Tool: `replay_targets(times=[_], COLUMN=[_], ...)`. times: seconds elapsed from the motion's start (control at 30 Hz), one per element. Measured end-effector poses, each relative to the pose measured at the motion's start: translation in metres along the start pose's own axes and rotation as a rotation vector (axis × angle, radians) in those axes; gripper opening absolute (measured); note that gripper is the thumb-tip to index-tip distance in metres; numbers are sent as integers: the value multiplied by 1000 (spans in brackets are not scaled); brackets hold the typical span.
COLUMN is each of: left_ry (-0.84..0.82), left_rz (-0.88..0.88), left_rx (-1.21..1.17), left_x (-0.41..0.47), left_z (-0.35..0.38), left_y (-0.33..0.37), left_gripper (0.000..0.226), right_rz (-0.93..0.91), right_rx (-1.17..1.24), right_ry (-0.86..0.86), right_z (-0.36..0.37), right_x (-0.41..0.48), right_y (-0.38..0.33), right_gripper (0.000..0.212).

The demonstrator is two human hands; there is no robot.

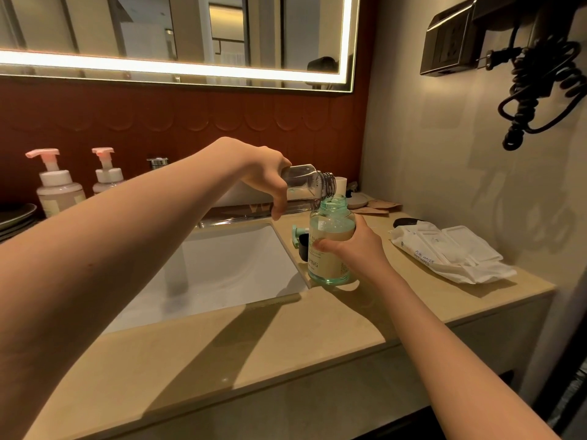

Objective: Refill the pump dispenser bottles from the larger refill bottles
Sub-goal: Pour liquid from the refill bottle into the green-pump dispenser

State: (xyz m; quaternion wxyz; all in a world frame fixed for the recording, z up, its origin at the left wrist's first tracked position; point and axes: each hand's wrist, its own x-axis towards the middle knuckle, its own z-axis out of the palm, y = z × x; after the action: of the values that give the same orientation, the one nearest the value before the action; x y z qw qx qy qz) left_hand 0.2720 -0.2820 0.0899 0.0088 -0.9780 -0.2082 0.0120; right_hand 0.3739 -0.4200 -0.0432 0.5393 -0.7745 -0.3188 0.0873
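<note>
My left hand [263,176] grips a clear refill bottle [306,188], tipped almost level, its open mouth over the neck of a green-tinted dispenser bottle [330,246]. That green bottle stands upright on the counter at the sink's right edge, pump off, partly filled with clear liquid. My right hand [352,249] is wrapped round its middle. A green pump head [298,233] and a dark cap [304,246] lie just left of it. Two pink-pump dispenser bottles, one larger [58,188] and one smaller [106,176], stand at the back left.
A white sink basin [219,271] fills the counter's middle with a chrome tap [158,163] behind. A pack of wet wipes [444,249] lies on the beige counter [286,344] to the right. Plates [16,217] sit far left. A coiled black cord [540,90] hangs on the right wall.
</note>
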Motion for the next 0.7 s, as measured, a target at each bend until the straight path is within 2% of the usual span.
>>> replay_targets(times=[0.27,0.7], left_ry=[-4,-11], left_rz=[-5,-10], left_rx=[21,37], left_x=[-1,-1], left_z=[0,-2], left_y=[2,3], left_gripper=[56,46], right_rz=[2,-2], right_rx=[0,-8], right_ry=[0,3], right_z=[0,0], right_x=[0,1], right_y=[0,1], right_gripper=[81,82])
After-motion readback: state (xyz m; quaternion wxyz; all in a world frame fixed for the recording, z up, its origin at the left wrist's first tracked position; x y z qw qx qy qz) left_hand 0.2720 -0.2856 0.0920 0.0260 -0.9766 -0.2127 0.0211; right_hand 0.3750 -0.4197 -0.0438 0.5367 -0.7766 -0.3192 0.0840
